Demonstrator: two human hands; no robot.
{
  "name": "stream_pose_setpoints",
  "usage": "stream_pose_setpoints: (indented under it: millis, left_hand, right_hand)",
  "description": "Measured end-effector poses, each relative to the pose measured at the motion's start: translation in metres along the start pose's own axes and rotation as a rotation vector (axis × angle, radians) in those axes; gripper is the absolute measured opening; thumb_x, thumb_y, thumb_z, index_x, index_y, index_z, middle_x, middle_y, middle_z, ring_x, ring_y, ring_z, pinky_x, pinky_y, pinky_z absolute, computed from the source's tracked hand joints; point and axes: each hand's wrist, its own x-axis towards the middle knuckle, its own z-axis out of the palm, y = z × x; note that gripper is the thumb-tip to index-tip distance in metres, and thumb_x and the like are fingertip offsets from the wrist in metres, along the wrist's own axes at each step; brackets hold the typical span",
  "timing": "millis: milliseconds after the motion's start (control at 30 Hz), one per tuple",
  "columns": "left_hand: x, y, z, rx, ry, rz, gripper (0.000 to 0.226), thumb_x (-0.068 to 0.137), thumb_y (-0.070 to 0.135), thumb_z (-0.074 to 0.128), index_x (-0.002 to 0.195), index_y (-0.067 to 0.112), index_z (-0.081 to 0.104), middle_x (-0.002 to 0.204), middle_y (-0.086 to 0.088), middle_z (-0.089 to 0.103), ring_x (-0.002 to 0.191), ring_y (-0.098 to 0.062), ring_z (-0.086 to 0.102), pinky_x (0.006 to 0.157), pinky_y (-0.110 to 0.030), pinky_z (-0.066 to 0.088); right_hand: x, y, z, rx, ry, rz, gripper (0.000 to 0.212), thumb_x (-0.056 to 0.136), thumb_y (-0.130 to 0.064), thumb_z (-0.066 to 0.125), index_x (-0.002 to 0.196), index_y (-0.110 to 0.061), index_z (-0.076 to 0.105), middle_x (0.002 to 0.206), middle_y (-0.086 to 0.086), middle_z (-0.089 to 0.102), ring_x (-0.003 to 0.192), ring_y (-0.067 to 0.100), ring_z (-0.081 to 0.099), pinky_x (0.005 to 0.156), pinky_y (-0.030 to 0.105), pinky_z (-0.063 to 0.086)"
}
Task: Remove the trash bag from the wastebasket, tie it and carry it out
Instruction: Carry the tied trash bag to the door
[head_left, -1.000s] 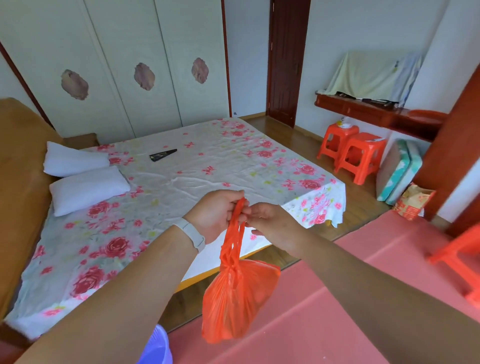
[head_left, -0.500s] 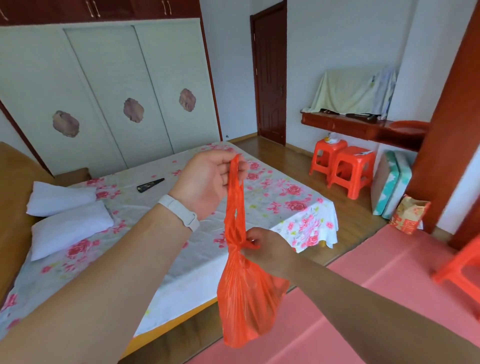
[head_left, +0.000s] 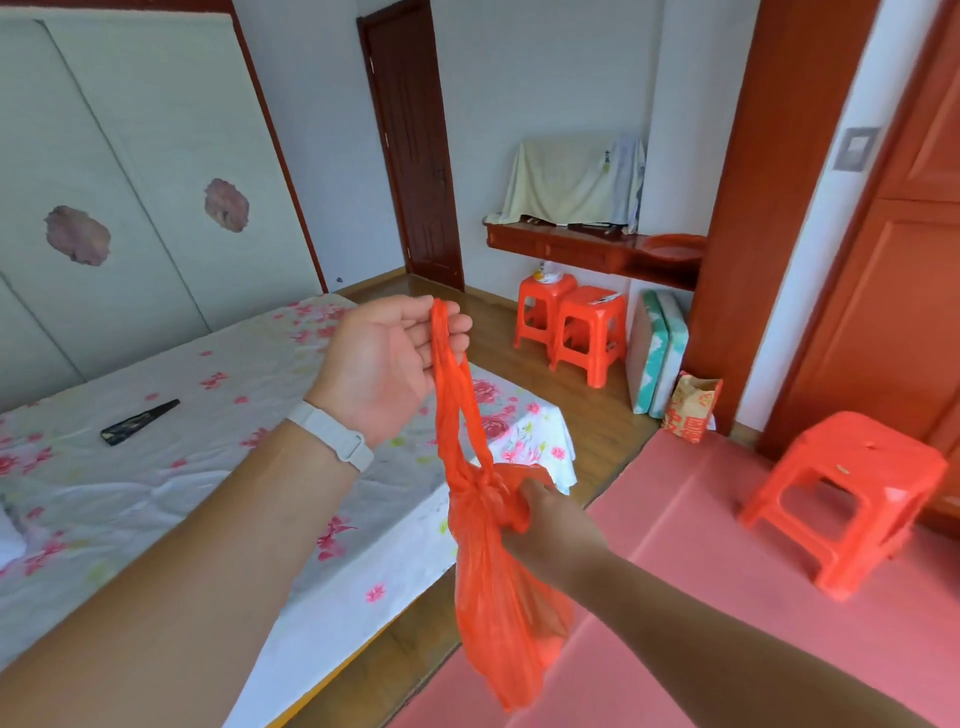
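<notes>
Orange trash bag (head_left: 498, 597) between both gripping hands

Thin crinkled translucent plastic trash bag (head_left: 493, 587); glossy plastic stools (head_left: 589, 332); polished wooden floor (head_left: 597, 405).

Floral bed (head_left: 156, 493), red stools (head_left: 571, 332) (three), door (head_left: 415, 156)

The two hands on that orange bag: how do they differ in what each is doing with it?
The left hand is raised, palm toward the camera, and holds the orange bag by its handle loops; the right hand is lower and grips the bunched neck at the knot. The left hand has a pale wristband; the right wrist is bare. Both grasp the same bag, which hangs in the air beside the bed.
</notes>
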Motion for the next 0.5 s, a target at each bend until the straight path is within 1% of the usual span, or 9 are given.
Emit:
stream_pose_setpoints:
  millis: [67, 133, 167, 200, 267, 300, 400, 467, 500]
  left_hand:
    - [0.033, -0.010, 0.004, -0.003, -0.043, -0.031, 0.024, 0.086, 0.020, 0.049, 0.086, 0.004, 0.066, 0.079, -0.010, 0.071, 0.075, -0.021, 0.064, 0.077, -0.033, 0.049]
    - [0.064, -0.022, 0.010, 0.010, -0.097, -0.063, 0.025, 0.087, 0.020, 0.048, 0.088, 0.003, 0.066, 0.080, -0.010, 0.072, 0.076, -0.022, 0.065, 0.080, -0.033, 0.050]
    - [0.082, -0.028, 0.013, 0.018, -0.132, -0.080, 0.027, 0.087, 0.021, 0.047, 0.090, 0.003, 0.067, 0.082, -0.011, 0.072, 0.077, -0.022, 0.066, 0.082, -0.034, 0.050]
    - [0.099, -0.035, 0.016, 0.023, -0.168, -0.099, 0.028, 0.088, 0.021, 0.046, 0.091, 0.002, 0.067, 0.085, -0.012, 0.073, 0.079, -0.022, 0.067, 0.084, -0.035, 0.050]
    - [0.134, -0.045, 0.023, 0.034, -0.228, -0.136, 0.030, 0.089, 0.022, 0.045, 0.095, 0.002, 0.067, 0.089, -0.013, 0.073, 0.081, -0.023, 0.069, 0.087, -0.037, 0.049]
    - [0.152, -0.048, 0.026, 0.033, -0.250, -0.157, 0.031, 0.089, 0.022, 0.045, 0.096, 0.001, 0.067, 0.090, -0.014, 0.072, 0.082, -0.023, 0.069, 0.087, -0.038, 0.049]
    - [0.202, -0.056, 0.035, 0.009, -0.287, -0.195, 0.032, 0.088, 0.022, 0.045, 0.098, 0.000, 0.066, 0.093, -0.016, 0.072, 0.085, -0.025, 0.069, 0.085, -0.037, 0.048]
    - [0.236, -0.059, 0.042, 0.011, -0.321, -0.205, 0.033, 0.089, 0.022, 0.044, 0.099, 0.000, 0.067, 0.096, -0.017, 0.072, 0.090, -0.027, 0.068, 0.087, -0.037, 0.048]
    - [0.250, -0.059, 0.045, 0.012, -0.332, -0.207, 0.033, 0.089, 0.022, 0.044, 0.099, 0.000, 0.067, 0.097, -0.017, 0.072, 0.093, -0.028, 0.067, 0.087, -0.037, 0.048]
  right_hand:
    - [0.023, 0.016, -0.004, -0.007, 0.021, 0.010, 0.007, 0.082, -0.027, 0.050, 0.082, -0.021, 0.046, 0.088, 0.001, 0.058, 0.077, 0.025, 0.055, 0.063, 0.032, 0.045]
    - [0.045, 0.027, -0.009, 0.038, 0.050, -0.012, 0.007, 0.082, -0.027, 0.051, 0.077, -0.029, 0.047, 0.093, 0.001, 0.062, 0.083, 0.026, 0.060, 0.060, 0.027, 0.042]
    - [0.059, 0.032, -0.013, 0.066, 0.057, -0.022, 0.006, 0.082, -0.029, 0.054, 0.080, -0.032, 0.050, 0.096, -0.001, 0.062, 0.086, 0.023, 0.062, 0.060, 0.025, 0.040]
    - [0.073, 0.035, -0.017, 0.096, 0.064, -0.031, 0.007, 0.081, -0.031, 0.057, 0.086, -0.032, 0.053, 0.098, -0.004, 0.060, 0.088, 0.020, 0.061, 0.062, 0.024, 0.039]
    - [0.104, 0.038, -0.028, 0.135, 0.097, -0.031, 0.021, 0.079, -0.038, 0.060, 0.094, -0.024, 0.055, 0.095, -0.008, 0.057, 0.084, 0.014, 0.059, 0.066, 0.027, 0.041]
    - [0.122, 0.039, -0.034, 0.151, 0.114, -0.021, 0.023, 0.080, -0.038, 0.061, 0.095, -0.021, 0.056, 0.093, -0.008, 0.058, 0.081, 0.012, 0.058, 0.067, 0.027, 0.041]
    - [0.173, 0.043, -0.057, 0.149, 0.100, 0.039, 0.019, 0.081, -0.030, 0.062, 0.096, -0.019, 0.062, 0.089, -0.008, 0.066, 0.079, 0.010, 0.060, 0.064, 0.022, 0.040]
    - [0.203, 0.049, -0.070, 0.174, 0.095, 0.087, 0.018, 0.081, -0.029, 0.062, 0.097, -0.020, 0.064, 0.084, -0.012, 0.067, 0.077, 0.009, 0.063, 0.060, 0.018, 0.042]
    - [0.215, 0.053, -0.074, 0.203, 0.096, 0.101, 0.018, 0.080, -0.028, 0.062, 0.096, -0.021, 0.065, 0.082, -0.012, 0.067, 0.076, 0.009, 0.064, 0.061, 0.017, 0.044]
